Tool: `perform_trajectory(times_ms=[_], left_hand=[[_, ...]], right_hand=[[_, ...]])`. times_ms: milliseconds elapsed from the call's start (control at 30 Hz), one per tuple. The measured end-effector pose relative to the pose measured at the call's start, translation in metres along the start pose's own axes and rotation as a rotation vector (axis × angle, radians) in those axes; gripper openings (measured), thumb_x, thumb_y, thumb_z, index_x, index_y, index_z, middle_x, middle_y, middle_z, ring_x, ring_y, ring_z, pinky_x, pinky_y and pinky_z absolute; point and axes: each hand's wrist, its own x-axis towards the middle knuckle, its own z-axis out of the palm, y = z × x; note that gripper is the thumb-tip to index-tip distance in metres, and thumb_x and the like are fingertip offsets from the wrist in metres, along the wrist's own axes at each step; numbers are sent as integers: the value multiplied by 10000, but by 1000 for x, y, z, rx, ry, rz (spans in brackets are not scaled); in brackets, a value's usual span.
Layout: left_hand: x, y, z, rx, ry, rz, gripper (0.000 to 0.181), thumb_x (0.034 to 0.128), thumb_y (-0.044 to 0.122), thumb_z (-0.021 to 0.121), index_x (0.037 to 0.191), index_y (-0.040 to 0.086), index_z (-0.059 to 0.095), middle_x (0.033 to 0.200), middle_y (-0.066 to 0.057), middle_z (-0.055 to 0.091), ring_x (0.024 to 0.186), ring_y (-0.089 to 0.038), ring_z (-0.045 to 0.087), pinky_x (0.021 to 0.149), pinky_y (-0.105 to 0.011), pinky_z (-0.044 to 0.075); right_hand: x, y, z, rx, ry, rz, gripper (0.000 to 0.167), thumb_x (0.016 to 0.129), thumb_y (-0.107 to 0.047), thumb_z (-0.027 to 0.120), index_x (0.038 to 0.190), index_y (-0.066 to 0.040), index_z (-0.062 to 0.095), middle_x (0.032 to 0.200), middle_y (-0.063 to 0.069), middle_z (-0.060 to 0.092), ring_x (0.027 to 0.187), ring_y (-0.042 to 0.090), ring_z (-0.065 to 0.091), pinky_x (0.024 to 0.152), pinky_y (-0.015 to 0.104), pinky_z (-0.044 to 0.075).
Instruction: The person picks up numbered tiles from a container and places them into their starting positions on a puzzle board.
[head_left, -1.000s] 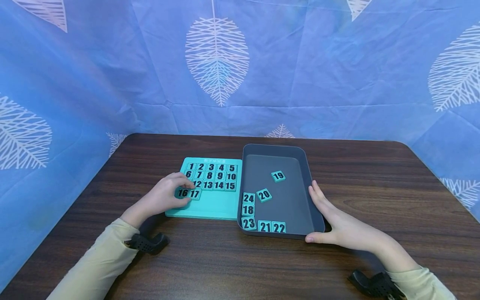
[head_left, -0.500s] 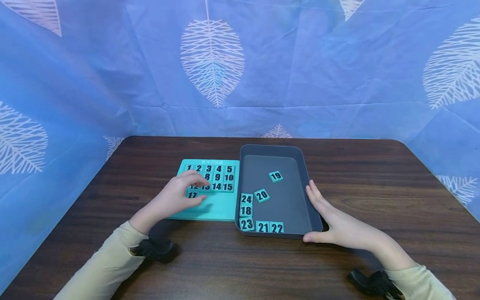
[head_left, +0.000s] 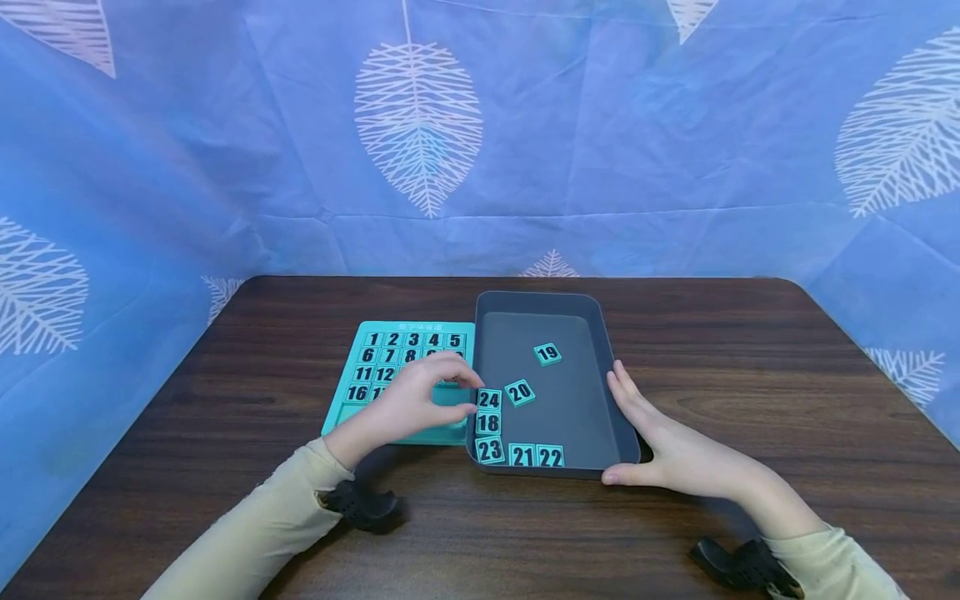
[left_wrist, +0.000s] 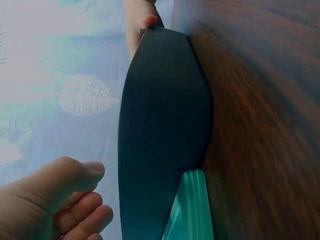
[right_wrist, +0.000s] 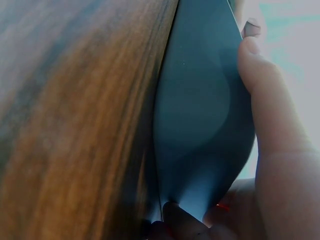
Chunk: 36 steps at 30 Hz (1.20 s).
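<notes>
In the head view my left hand (head_left: 420,396) hovers over the right part of a turquoise number board (head_left: 347,413), thumb and fingers apart with nothing between them. Its fingertips are by the left rim of a dark grey tray (head_left: 577,400), near tile 24 (head_left: 489,400). The hand covers part of the board's lower rows. My right hand (head_left: 667,446) grips the tray's near right corner, thumb at the front edge and fingers along the right side. Inside the tray lie tile 20 (head_left: 520,392), tile 19 (head_left: 547,354), tile 18 (head_left: 488,423) and tile 23 (head_left: 490,451).
Tile 21 (head_left: 522,455) and tile 22 (head_left: 551,456) lie along the tray's near wall. Board and tray sit side by side on a dark wooden table (head_left: 735,358). Behind it hangs a blue cloth (head_left: 600,150) with white leaf prints.
My left hand has left tile 17 on the board and moved right to the tray's left rim, uncovering tiles 6, 11 and 16. My right hand stays at the tray.
</notes>
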Motion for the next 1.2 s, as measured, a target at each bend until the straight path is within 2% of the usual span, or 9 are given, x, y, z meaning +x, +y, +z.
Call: perform_trajectory(times_ms=[133, 300, 433, 667, 1000, 1200], left_hand=[[6, 3, 6, 24, -26, 27, 230, 831, 160, 750, 1045, 90, 701, 1007, -28, 622, 920, -164, 569, 787, -317, 496], [13, 4, 13, 48, -95, 75, 225, 833, 147, 743, 1045, 81, 706, 1011, -6, 632, 928, -142, 590, 766, -266, 488], [16, 5, 16, 70, -144, 87, 219, 827, 133, 745, 1038, 84, 711, 990, 17, 636, 907, -142, 590, 770, -276, 495], [19, 7, 17, 119, -202, 46, 228, 820, 143, 749, 1040, 98, 715, 987, 43, 628, 895, -138, 583, 771, -272, 488], [25, 10, 16, 157, -298, -62, 236, 826, 107, 723, 1062, 116, 711, 1016, 45, 616, 940, -123, 586, 807, -260, 483], [30, 15, 19, 182, -335, -102, 230, 808, 85, 742, 1035, 108, 712, 997, 27, 609, 930, -135, 583, 805, -260, 482]], right_hand=[[0, 0, 0, 0, -1, -1, 1099, 841, -486, 678, 1529, -137, -104, 1558, 41, -235, 1403, 440, 83, 970, 585, 365], [0, 0, 1, 2, 0, -8, 1098, 841, -491, 674, 1528, -136, -106, 1562, 79, -221, 1404, 440, 74, 972, 587, 360], [0, 1, 1, 6, -1, -10, 1097, 843, -489, 674, 1528, -140, -109, 1560, 78, -225, 1404, 441, 67, 975, 591, 355], [1, 2, 1, 8, 0, -8, 1102, 839, -484, 680, 1528, -142, -109, 1557, 49, -237, 1403, 444, 64, 975, 595, 355], [2, 2, 0, 8, -2, -8, 1104, 838, -493, 677, 1528, -138, -108, 1557, 52, -237, 1404, 445, 61, 977, 599, 351], [1, 2, 1, 0, -1, -7, 1097, 843, -485, 676, 1528, -135, -107, 1558, 55, -234, 1401, 448, 79, 967, 588, 367]])
